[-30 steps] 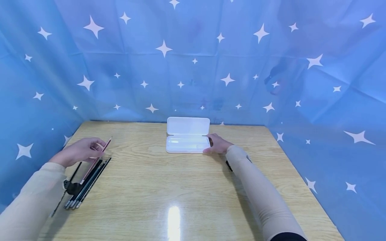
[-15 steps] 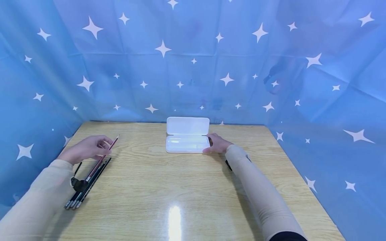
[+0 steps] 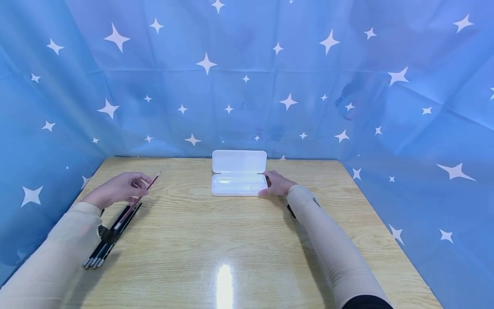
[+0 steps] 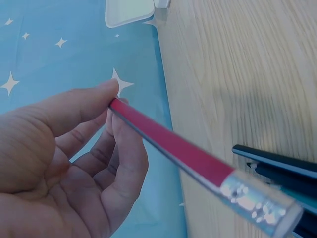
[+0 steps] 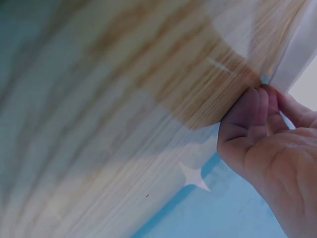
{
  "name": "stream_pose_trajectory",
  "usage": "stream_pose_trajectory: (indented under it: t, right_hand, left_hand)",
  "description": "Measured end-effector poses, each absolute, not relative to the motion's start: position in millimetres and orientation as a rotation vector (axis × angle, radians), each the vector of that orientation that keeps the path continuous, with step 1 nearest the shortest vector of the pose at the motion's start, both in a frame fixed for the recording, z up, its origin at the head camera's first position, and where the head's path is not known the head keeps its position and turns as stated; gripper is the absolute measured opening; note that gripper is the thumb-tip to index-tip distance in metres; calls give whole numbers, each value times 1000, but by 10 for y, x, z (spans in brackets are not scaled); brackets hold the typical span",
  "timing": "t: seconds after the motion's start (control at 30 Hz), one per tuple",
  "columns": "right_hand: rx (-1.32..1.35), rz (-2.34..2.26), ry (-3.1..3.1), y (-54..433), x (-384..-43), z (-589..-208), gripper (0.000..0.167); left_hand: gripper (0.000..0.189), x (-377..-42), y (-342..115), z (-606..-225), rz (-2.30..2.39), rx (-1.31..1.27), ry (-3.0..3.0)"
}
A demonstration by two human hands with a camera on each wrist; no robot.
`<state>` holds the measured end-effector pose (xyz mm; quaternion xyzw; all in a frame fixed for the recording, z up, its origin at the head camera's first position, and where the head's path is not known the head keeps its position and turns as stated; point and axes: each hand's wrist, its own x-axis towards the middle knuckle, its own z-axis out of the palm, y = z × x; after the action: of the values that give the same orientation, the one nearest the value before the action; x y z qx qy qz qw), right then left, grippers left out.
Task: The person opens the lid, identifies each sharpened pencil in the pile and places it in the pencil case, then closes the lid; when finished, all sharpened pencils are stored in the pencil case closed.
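Over the left part of the table, my left hand (image 3: 122, 189) pinches a red pencil (image 4: 171, 144) between thumb and fingers. The pencil slants, with its sharpened tip up and away and its silver eraser end toward the wrist. Below lie several dark pencils (image 3: 94, 260), partly hidden by the sleeve and wrist camera. A white pencil case (image 3: 239, 162) stands with its lid raised at the table's far middle, and no pencils show inside. My right hand (image 3: 278, 183) grips the case's right end, thumb at the front and fingers behind; the right wrist view shows curled fingers against its side.
The wooden table (image 3: 185, 240) reaches back to a blue curtain (image 3: 247, 98) with white stars, close behind the case. Curtain also runs along the left and right sides. A bright light reflection lies on the front middle of the tabletop.
My left hand has moved right and slightly away with the red pencil, drawing it up off the dark pencils. The right hand and the case have stayed in place.
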<state>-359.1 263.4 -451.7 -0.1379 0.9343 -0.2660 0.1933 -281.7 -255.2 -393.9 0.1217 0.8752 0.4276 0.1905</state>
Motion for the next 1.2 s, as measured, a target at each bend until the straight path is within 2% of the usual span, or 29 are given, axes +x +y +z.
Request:
stream_pose_trajectory:
  t: [1.2]
  right_hand:
    - [-351,-783,2602,2655,-3607,-4543,86]
  left_hand:
    - [40,-3004,-2008,-3881,1147,475,2465]
